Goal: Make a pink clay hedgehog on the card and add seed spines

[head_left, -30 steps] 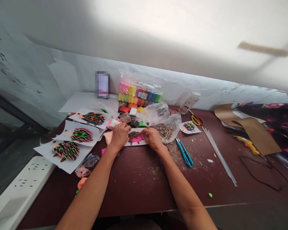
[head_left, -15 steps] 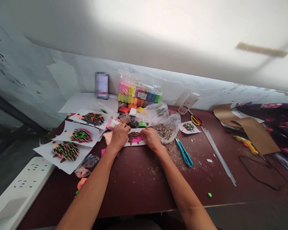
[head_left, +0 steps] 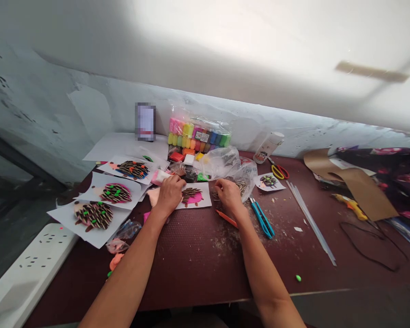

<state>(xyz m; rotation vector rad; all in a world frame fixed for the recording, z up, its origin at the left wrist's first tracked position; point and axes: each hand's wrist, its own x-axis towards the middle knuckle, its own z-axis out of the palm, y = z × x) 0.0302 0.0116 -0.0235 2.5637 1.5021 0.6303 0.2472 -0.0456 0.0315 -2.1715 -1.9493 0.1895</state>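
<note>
A white card (head_left: 205, 200) lies flat at the middle of the table, bearing a pink clay shape (head_left: 193, 198) partly covered by dark striped seeds. My left hand (head_left: 171, 193) rests at the card's left edge, fingers curled and pressed together; what they hold, if anything, is hidden. To the card's right, my right hand (head_left: 228, 193) is closed in a pinch in front of the seed pile (head_left: 242, 187); anything between its fingertips is too small to name. An orange pointed tool (head_left: 227, 219) lies beneath my right wrist.
Finished-looking seed hedgehog cards (head_left: 118, 193) lie at the left, above a power strip (head_left: 37, 259). Coloured clay packs (head_left: 198, 136) stand behind. On the right are a blue-handled cutter (head_left: 262, 219), scissors (head_left: 279, 172), clear sticks (head_left: 310, 221) and a yellow glue gun (head_left: 350, 206).
My right hand has moved right, off the card to the seeds, uncovering the card's right side and the orange tool. My left hand has stayed in place.
</note>
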